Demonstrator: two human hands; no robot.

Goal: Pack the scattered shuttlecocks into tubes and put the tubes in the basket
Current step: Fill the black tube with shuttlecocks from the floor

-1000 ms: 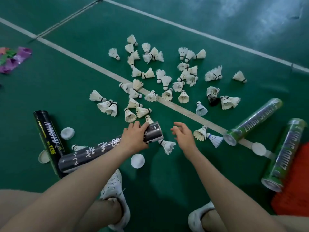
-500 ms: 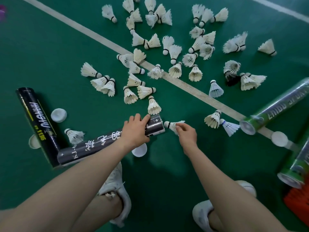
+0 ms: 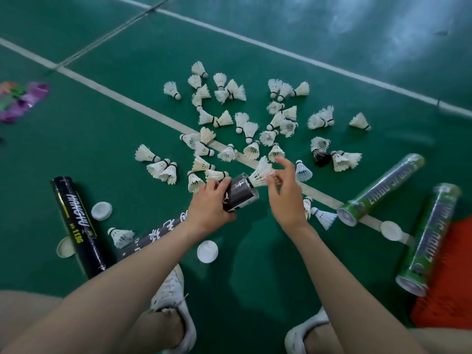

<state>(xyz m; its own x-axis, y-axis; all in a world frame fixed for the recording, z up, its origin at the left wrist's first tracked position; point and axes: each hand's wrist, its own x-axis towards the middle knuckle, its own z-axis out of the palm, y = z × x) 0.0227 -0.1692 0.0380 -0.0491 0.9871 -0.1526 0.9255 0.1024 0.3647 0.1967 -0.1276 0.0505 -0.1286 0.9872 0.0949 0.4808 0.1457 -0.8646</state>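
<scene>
Shuttlecock [image 3: 260,172] now cork-first in tube [image 3: 241,194] mouth — right hand [image 3: 286,200] pinching feathers.

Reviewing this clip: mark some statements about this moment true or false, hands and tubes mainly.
1. The left hand grips the dark tube near its open end. True.
2. A shuttlecock sits cork-first in that tube's mouth, feathers sticking out. True.
3. Both green tubes stand upright. False: both lie on their sides on the floor.
4. The right hand rests flat on the floor. False: it is raised, its fingers holding the shuttlecock's feathers at the tube mouth.
5. A loose white cap lies on the floor between the two arms. True.
</scene>
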